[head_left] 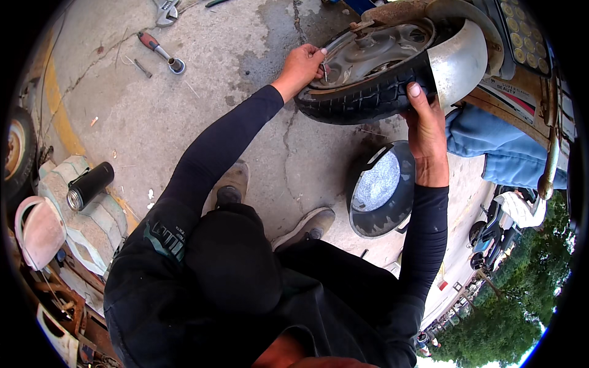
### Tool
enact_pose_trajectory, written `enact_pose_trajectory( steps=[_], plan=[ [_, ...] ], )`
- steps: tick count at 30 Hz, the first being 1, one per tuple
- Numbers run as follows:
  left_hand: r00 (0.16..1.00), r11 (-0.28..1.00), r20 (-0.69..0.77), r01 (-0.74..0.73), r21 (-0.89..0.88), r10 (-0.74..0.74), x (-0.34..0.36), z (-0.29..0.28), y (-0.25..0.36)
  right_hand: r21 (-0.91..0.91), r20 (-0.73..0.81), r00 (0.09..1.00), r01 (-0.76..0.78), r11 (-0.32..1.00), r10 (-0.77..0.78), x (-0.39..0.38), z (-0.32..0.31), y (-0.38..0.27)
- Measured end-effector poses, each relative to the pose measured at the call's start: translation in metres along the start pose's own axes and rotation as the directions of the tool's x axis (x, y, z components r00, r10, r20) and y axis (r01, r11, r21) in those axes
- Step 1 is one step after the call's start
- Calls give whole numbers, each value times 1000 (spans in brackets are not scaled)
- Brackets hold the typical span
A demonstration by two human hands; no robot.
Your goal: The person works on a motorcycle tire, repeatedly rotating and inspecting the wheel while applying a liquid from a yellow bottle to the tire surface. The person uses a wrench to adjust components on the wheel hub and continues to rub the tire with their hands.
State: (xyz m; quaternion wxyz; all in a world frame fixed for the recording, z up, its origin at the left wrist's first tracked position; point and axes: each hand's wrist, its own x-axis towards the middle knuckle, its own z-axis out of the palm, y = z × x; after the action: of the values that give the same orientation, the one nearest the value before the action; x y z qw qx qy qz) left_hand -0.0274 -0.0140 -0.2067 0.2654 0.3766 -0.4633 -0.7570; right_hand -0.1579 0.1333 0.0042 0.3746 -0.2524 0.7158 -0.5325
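Note:
A wheel with a black tire and a grey metal rim is mounted under a silver fender at the upper right. At the wheel's left side, my left hand is closed in a pinch on a thin metal stem by the rim; the fingertips partly cover it. My right hand grips the tire from the near side, thumb on the tread just beside the fender's edge. Its other fingers are hidden behind the tire. Below the wheel sits a black basin with a grey speckled patch inside.
On the concrete lie a red-handled ratchet with socket, a bolt and an adjustable wrench. A black flask rests on concrete blocks at left. Blue cloth hangs at right, near a parked motorbike.

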Motion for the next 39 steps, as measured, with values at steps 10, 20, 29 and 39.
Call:
enact_pose_trajectory(
  steps=[10, 20, 29, 39],
  plan=[
    [1000, 1000, -3, -8, -19, 8, 1, 0, -4, -35, -1, 1000, -5, 999, 5, 1, -1, 1],
    [1000, 1000, -17, -10, -18, 10, 2, 0, -4, -12, 9, 1000, -2, 1000, 3, -1, -1, -1],
    [999, 999, -35, -16, -28, 15, 2, 1, -3, -100, 54, 998, -32, 994, 38, -1, -3, -3],
    [1000, 1000, -15, -1, -1, 1, 2, 0, -3, -97, 35, 999, -26, 995, 30, 0, -5, 0]
  ],
)
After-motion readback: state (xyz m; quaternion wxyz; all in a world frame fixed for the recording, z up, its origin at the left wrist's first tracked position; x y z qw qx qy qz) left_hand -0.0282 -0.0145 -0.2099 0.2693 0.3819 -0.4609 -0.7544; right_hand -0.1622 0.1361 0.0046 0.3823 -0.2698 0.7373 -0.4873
